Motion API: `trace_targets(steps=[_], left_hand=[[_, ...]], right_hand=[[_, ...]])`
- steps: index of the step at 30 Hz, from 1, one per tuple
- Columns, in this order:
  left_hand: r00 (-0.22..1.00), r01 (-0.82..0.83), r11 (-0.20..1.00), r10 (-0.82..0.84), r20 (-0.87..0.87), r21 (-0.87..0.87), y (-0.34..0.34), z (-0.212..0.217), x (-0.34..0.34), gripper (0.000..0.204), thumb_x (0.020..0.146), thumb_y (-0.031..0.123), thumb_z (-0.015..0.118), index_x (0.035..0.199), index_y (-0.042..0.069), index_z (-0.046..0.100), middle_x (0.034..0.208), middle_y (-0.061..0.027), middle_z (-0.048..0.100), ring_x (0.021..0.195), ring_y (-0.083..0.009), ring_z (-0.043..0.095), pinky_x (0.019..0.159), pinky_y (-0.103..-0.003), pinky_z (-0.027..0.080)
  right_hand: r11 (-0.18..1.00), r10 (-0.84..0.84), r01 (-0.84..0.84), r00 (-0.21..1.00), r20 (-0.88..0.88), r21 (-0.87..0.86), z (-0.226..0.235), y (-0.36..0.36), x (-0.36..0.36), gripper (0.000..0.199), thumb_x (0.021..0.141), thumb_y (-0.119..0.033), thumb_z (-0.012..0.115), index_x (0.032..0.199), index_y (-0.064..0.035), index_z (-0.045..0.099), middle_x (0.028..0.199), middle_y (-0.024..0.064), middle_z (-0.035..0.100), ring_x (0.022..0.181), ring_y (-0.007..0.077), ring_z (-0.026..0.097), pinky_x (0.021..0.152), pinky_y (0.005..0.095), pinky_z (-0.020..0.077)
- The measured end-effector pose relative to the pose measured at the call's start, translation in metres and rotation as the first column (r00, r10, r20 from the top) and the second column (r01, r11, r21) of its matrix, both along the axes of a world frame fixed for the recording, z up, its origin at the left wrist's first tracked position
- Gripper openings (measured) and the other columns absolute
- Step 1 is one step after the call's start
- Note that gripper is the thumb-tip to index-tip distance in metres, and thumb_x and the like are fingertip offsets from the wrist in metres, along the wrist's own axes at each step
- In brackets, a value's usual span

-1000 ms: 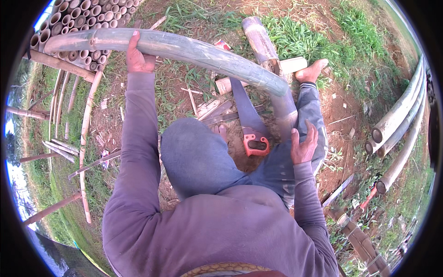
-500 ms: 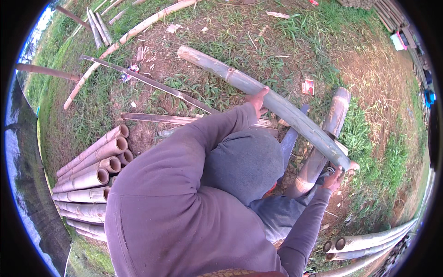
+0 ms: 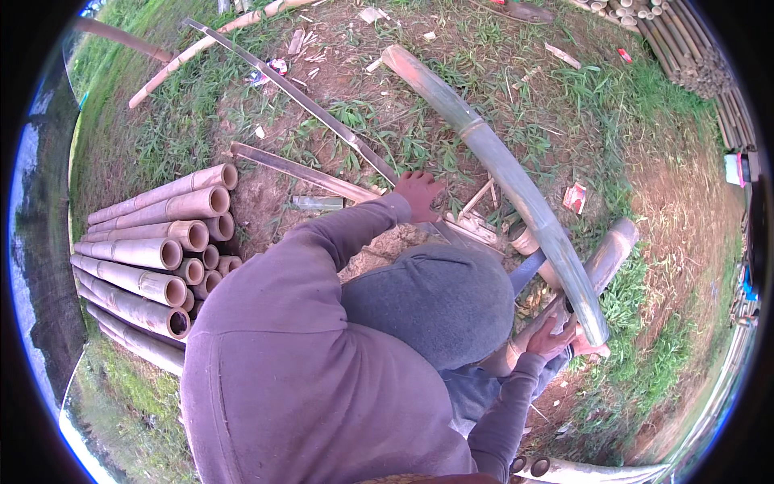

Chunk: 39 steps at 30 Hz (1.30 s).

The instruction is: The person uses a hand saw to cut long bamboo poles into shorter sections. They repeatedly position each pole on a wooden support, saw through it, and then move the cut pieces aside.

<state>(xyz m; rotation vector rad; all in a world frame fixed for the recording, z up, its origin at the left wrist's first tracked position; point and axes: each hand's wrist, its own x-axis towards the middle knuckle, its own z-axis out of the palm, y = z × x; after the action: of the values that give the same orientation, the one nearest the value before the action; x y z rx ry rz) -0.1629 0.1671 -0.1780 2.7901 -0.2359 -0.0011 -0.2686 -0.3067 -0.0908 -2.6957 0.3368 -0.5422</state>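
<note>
A long greenish-grey bamboo pole (image 3: 516,185) slants from the upper middle down to the right. Its near part crosses over a thicker bamboo log (image 3: 609,254). My right hand (image 3: 550,339) is beside the pole's near end, with fingers apart and fingertips at its edge; any contact underneath is hidden. My left hand (image 3: 419,196) is off the pole, fingers spread, above split bamboo pieces (image 3: 476,228) on the ground. A blue blade-like piece (image 3: 527,273) shows partly between my knee and the pole. A bare foot (image 3: 592,347) is just below the pole's end.
Cut bamboo poles (image 3: 145,250) are stacked at my left. Long split strips (image 3: 298,101) lie ahead on the left. More poles are piled at the far right (image 3: 685,48) and the lower right (image 3: 588,470). A red-and-white wrapper (image 3: 574,198) lies on the grassy ground.
My left hand has let go of the bamboo pole and moved left. My right hand has slid from its end to its side. The pole now points more steeply away; the view has shifted.
</note>
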Motion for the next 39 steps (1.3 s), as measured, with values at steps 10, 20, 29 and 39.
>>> trace_targets(steps=[10, 20, 29, 39], left_hand=[[0.984, 0.098, 0.993, -0.106, -0.140, -0.064, 0.022, 0.012, -0.003, 0.047, 0.085, 0.051, 0.078, 0.117, 0.018, 0.069, 0.126, -0.0121, 0.063, 0.126, -0.0370, 0.058, 0.110, -0.053, 0.042], [0.947, 0.221, 0.949, -0.154, -0.281, 0.225, 0.105, -0.005, -0.072, 0.056, 0.090, 0.034, 0.078, 0.142, 0.019, 0.063, 0.131, -0.0109, 0.061, 0.122, -0.0348, 0.061, 0.105, -0.051, 0.045], [0.096, -0.248, 0.905, -0.333, -0.938, -0.347, 0.126, 0.061, -0.034, 0.044, 0.109, 0.043, 0.061, 0.142, 0.013, 0.065, 0.101, -0.0072, 0.073, 0.089, -0.0174, 0.070, 0.076, -0.037, 0.060], [0.364, 0.207, 0.917, -0.396, -0.843, -0.341, 0.110, 0.168, 0.009, 0.046, 0.104, 0.052, 0.066, 0.110, 0.007, 0.077, 0.088, -0.0070, 0.076, 0.075, -0.0207, 0.071, 0.070, -0.040, 0.056]], right_hand=[[0.837, 0.508, -0.454, 0.853, -0.122, 0.306, -0.107, 0.091, -0.016, 0.063, 0.098, -0.039, 0.063, 0.148, -0.0010, 0.056, 0.138, 0.0266, 0.062, 0.127, 0.0462, 0.059, 0.110, 0.0550, 0.0483], [0.754, 0.625, -0.565, 0.774, -0.101, 0.335, -0.067, 0.121, -0.046, 0.054, 0.093, -0.030, 0.071, 0.139, -0.0029, 0.064, 0.132, 0.0223, 0.066, 0.122, 0.0431, 0.064, 0.104, 0.0523, 0.0531], [0.875, 0.481, -0.483, 0.856, -0.190, 0.039, -0.003, 0.163, -0.015, 0.051, 0.088, -0.013, 0.067, 0.139, -0.0141, 0.067, 0.143, 0.0126, 0.062, 0.133, 0.0338, 0.060, 0.113, 0.0495, 0.0448], [0.831, 0.544, -0.555, 0.797, -0.262, 0.037, 0.006, 0.162, -0.020, 0.057, 0.086, -0.024, 0.076, 0.141, -0.0128, 0.063, 0.132, 0.0117, 0.065, 0.122, 0.0332, 0.063, 0.106, 0.0505, 0.0459]])
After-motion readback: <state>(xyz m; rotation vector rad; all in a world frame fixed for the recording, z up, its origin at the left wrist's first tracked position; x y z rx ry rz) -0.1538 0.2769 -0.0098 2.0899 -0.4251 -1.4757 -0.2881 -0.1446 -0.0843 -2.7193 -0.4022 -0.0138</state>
